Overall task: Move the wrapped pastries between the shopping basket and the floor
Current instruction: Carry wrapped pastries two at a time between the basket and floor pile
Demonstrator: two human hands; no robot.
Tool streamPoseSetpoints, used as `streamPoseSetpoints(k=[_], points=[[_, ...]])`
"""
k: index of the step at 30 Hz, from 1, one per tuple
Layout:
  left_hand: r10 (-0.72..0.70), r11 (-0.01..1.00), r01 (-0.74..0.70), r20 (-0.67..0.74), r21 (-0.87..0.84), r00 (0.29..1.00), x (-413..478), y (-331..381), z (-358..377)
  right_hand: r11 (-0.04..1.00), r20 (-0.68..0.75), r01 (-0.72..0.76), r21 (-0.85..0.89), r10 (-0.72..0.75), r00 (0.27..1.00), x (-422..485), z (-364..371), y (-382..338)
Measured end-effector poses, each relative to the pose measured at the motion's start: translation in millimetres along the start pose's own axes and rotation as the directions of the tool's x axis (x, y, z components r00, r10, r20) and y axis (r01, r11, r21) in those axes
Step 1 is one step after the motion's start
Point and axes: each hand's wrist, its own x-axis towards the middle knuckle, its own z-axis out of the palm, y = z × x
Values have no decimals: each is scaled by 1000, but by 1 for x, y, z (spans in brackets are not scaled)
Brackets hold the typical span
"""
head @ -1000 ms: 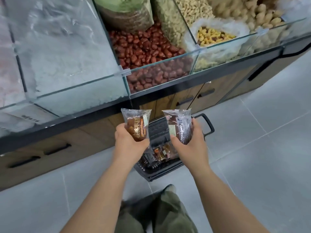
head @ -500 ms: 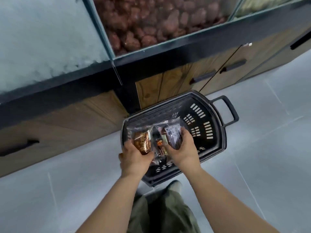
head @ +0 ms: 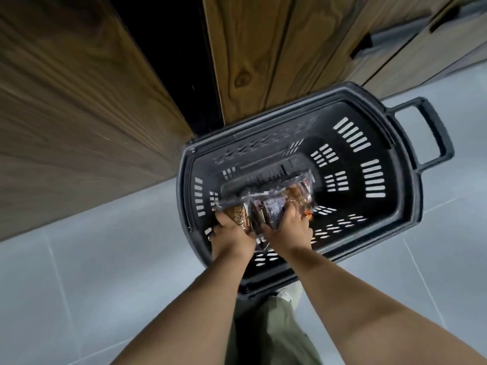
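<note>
Reaches both grips down into the black slotted plastic shopping basket [head: 413,198], set on the grey tiled floor [head: 79,259] against the wood-grain cabinet front [head: 79,101].

Holds a brown pastry in clear film wrapper [head: 238,216] in the left grip [head: 232,238], closed on the pack's near end. Holds a dark pastry in clear film wrapper [head: 274,210] in the right grip [head: 288,230], closed on it in the same way.

Compare with one second back: both packs up in front of the display, well above the basket. Now low inside it, toward the near-left corner, just beside further wrapped pastries [head: 300,193] lying on the basket bottom. Cannot tell whether either held pack touches the bottom yet.

Points, as a judgement, to a transfer into the basket close to completion, with release not yet done.

Open both grips only once the packs rest flat. Expect slippery film to slide over neighbouring packs. Avoid squeezing the soft contents. Withdraw clear of the rim and the black loop handle [head: 432,133].
</note>
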Motion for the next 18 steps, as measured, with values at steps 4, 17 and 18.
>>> streamPoseSetpoints(k=[4,17,18], points=[[25,1000,-25,83,6,996,9,-9,5,997,47,13,-82,-9,999,5,9,2],[294,914,-353,-274,-198,916,-84,35,-125,972,-176,175,158,-147,973,-82,-85,-48],[318,901,-384,-294,-202,901,-96,40,-141,964,-201,201,174,-165,966,-96,-100,-58]])
